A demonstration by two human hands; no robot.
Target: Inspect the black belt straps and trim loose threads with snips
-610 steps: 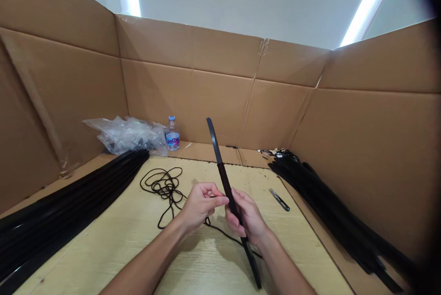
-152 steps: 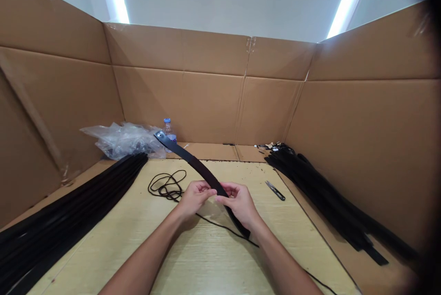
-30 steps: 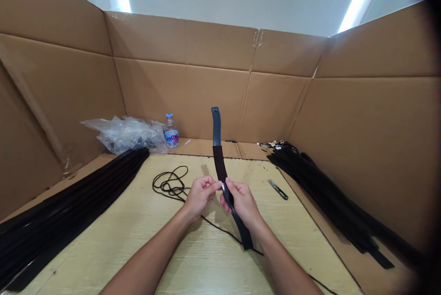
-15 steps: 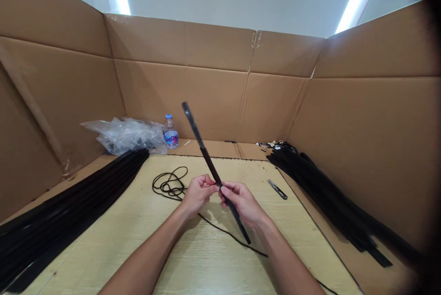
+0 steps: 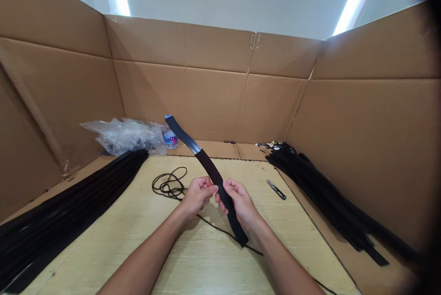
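Note:
A flat, slightly curved black strip (image 5: 232, 214) slants over the table between my hands, its broad face towards me. A dark brown band (image 5: 209, 165) covers its middle, and a shiny grey patch shows just above the band. My left hand (image 5: 199, 196) pinches the strip's left edge at the band's lower end. My right hand (image 5: 240, 201) grips the opposite edge, thumb in front and fingers behind. A thin dark cord (image 5: 168, 186) lies loosely coiled left of my hands. Its line passes beneath my forearms towards the lower right; whether it joins the strip is hidden.
Long black strips lie bundled at left (image 5: 79, 210) and right (image 5: 330, 198). Thread snips (image 5: 276, 189) rest right of my hands. A clear plastic bag (image 5: 129, 136) and a water bottle (image 5: 171, 139) stand at the back. Cardboard walls (image 5: 213, 97) surround the wooden table (image 5: 193, 258).
The strip has turned from nearly edge-on to broad face showing, its upper end shifting left and down. A red bit at my left fingertips is no longer visible. Both hands stay almost in place.

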